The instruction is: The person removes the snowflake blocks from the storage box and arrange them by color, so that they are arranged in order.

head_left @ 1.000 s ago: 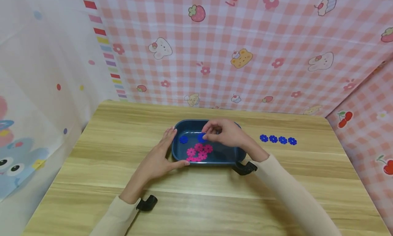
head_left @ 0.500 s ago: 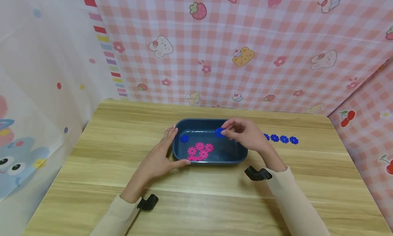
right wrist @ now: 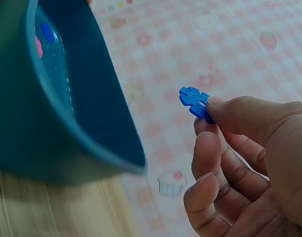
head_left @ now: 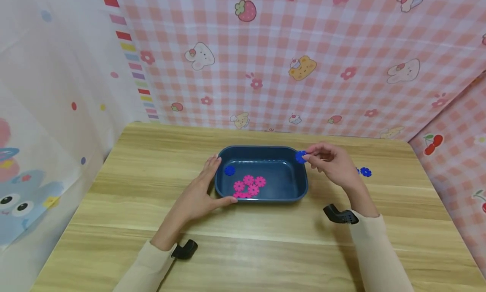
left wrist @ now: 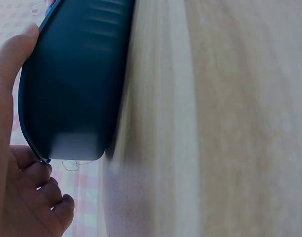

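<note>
3 cloth walls (head_left: 326,43): surround the work area; pink-and-white check at the back and right, white with coloured spots at left.
Table (head_left: 265,250): light wood-grain surface; back edge runs along the foot of the rear cloth.
Cream sleeves (head_left: 383,250): 2, with 1 on each forearm, entering at the bottom of the head view.
Tray (head_left: 281,178): dark blue-green, oblong, rounded corners; sits upright on the table.
Left hand (head_left: 197,195): spans the tray's left end in a wide grip, thumb at the near rim, fingertips at the left rim towards the far corner; the tray's end is held between them.
Right hand (head_left: 334,163): thumb and index finger closed to a narrow pinch on 1 blue piece (head_left: 301,157); remaining fingers loosely curled.
Black wrist devices (head_left: 338,215): 2, with 1 at each cuff.
Pink pieces (head_left: 248,180): flower-shaped, at least 5, clustered on the tray floor left of centre, towards the near side; several touch or overlap, so an exact count cannot be told.
Blue pieces on the table (head_left: 366,171): 1 in full view beyond the right wrist, with the edge of another just beside it, partly covered by the hand.
Blue piece in the tray (head_left: 229,170): lies near the left end, apart from the pink cluster.
Held blue piece: notched edge; raised above the table, just beside the tray's right end; the right wrist view shows it apart from the rim.
</note>
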Tool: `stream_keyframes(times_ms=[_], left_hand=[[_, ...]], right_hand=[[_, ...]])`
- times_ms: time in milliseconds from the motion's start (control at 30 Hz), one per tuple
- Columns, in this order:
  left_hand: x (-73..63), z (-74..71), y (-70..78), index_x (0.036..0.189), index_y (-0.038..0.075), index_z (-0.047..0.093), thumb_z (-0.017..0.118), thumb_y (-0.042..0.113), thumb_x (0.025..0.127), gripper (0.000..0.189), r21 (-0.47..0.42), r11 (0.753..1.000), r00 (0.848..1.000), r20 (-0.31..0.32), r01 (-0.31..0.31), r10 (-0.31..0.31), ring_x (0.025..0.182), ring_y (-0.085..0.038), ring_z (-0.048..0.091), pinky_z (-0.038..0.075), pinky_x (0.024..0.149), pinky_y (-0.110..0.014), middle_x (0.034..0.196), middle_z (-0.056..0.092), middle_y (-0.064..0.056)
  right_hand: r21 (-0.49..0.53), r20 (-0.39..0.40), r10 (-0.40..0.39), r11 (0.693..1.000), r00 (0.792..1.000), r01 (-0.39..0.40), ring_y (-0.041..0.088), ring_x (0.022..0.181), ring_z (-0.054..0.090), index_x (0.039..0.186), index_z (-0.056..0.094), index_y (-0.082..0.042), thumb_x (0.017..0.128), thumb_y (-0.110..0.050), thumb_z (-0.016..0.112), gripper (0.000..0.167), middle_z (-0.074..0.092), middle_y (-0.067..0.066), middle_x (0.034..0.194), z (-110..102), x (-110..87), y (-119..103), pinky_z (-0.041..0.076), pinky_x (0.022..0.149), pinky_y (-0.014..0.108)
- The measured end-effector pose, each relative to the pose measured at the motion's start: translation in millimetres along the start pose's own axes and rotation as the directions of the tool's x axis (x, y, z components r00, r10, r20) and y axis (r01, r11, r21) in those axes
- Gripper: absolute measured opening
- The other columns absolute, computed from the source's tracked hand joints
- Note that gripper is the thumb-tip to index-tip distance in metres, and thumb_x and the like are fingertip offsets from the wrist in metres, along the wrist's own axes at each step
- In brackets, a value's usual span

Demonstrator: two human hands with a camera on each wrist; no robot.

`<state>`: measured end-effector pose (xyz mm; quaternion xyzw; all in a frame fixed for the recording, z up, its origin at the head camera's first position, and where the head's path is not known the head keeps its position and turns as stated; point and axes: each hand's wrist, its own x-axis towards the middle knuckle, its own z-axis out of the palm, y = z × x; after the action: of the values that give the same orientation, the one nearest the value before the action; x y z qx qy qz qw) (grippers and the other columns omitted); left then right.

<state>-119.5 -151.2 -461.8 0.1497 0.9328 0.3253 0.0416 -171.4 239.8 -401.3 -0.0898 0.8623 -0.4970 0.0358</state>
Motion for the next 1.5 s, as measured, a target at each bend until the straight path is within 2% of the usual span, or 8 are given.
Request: stream_keyframes(times_ms=[133, 267, 533, 767, 1000, 1167, 1400, 1500], left_hand=[[0.7, -0.5, 1.0, 0.166, 0.034, 0.004, 0.063, 0.088, 0.073, 0.123, -0.012, 1.0, 1.0, 0.005, -0.001, 0.001, 0.162, -0.02, 0.007, 0.028, 0.125, -0.057, 0.175, 0.002, 0.003], [0.9, -0.2, 1.5, 0.166, 0.034, 0.004, 0.064, 0.087, 0.073, 0.123, -0.009, 1.0, 1.0, 0.008, 0.004, -0.003, 0.162, -0.02, 0.008, 0.028, 0.125, -0.058, 0.175, 0.002, 0.004], [0.0, 0.3, 1.8, 0.166, 0.033, 0.005, 0.07, 0.081, 0.075, 0.121, 0.001, 1.0, 1.0, 0.001, 0.013, -0.013, 0.162, -0.021, 0.01, 0.029, 0.124, -0.058, 0.175, 0.003, 0.005], [0.3, 0.3, 1.1, 0.166, 0.034, 0.005, 0.065, 0.086, 0.073, 0.122, 0.004, 1.0, 1.0, -0.005, 0.004, -0.004, 0.161, -0.021, 0.011, 0.029, 0.124, -0.057, 0.175, 0.004, 0.005], [0.7, 0.9, 0.2, 0.166, 0.033, 0.006, 0.065, 0.087, 0.073, 0.123, 0.0, 1.0, 1.0, -0.008, 0.0, 0.0, 0.161, -0.02, 0.011, 0.029, 0.124, -0.057, 0.175, 0.004, 0.005], [1.2, 0.9, 1.3, 0.166, 0.033, 0.006, 0.063, 0.088, 0.072, 0.123, 0.004, 1.0, 1.0, -0.005, -0.003, 0.003, 0.162, -0.02, 0.01, 0.029, 0.125, -0.057, 0.175, 0.004, 0.004], [0.7, 0.2, 2.3, 0.166, 0.034, 0.005, 0.062, 0.09, 0.072, 0.123, 0.001, 1.0, 1.0, 0.004, 0.013, -0.013, 0.162, -0.019, 0.009, 0.028, 0.125, -0.057, 0.175, 0.004, 0.005], [0.5, -0.2, 1.7, 0.166, 0.033, 0.005, 0.063, 0.089, 0.072, 0.124, -0.001, 1.0, 1.0, 0.006, 0.018, -0.018, 0.162, -0.02, 0.009, 0.028, 0.125, -0.057, 0.175, 0.003, 0.005]], right_hand=[[0.031, -0.033, 0.035, 0.999, 0.999, -0.034, 0.015, 0.071, 0.062, 0.116, 0.068, -0.01, 0.098, -0.036, 0.071, 0.032, 0.069, -0.007, 0.085, -13, -3.8, 12, 0.052, 0.057, 0.029], [0.055, -0.069, 0.092, 0.995, 0.993, -0.088, 0.009, 0.076, 0.065, 0.119, 0.067, -0.008, 0.098, -0.036, 0.07, 0.035, 0.071, -0.015, 0.093, -26, -7.6, 25, 0.057, 0.065, 0.025], [0.023, -0.173, 0.18, 0.984, 0.968, -0.179, 0.011, 0.08, 0.065, 0.12, 0.067, -0.012, 0.096, -0.047, 0.069, 0.043, 0.07, -0.02, 0.095, -50, -14.7, 46, 0.057, 0.066, 0.027], [0.047, -0.233, 0.236, 0.972, 0.943, -0.232, 0.007, 0.077, 0.067, 0.124, 0.067, -0.011, 0.097, -0.041, 0.07, 0.041, 0.071, -0.019, 0.092, -71, -22.2, 69, 0.056, 0.063, 0.023], [0.133, -0.291, 0.311, 0.95, 0.905, -0.284, 0.001, 0.075, 0.069, 0.123, 0.067, -0.013, 0.096, -0.035, 0.072, 0.036, 0.071, -0.022, 0.089, -90, -32.6, 93, 0.058, 0.064, 0.019], [0.149, -0.338, 0.343, 0.939, 0.876, -0.31, 0.002, 0.071, 0.066, 0.119, 0.07, -0.014, 0.095, -0.035, 0.074, 0.032, 0.071, -0.019, 0.083, -101, -44.1, 107, 0.057, 0.061, 0.018], [0.216, -0.333, 0.413, 0.908, 0.847, -0.358, 0.002, 0.071, 0.065, 0.115, 0.071, -0.018, 0.094, -0.035, 0.074, 0.027, 0.071, -0.021, 0.082, -118, -57.7, 127, 0.056, 0.061, 0.017], [0.242, -0.326, 0.457, 0.886, 0.827, -0.394, 0.002, 0.069, 0.065, 0.112, 0.07, -0.02, 0.095, -0.034, 0.074, 0.023, 0.071, -0.02, 0.079, -121, -59.7, 132, 0.056, 0.059, 0.018]])
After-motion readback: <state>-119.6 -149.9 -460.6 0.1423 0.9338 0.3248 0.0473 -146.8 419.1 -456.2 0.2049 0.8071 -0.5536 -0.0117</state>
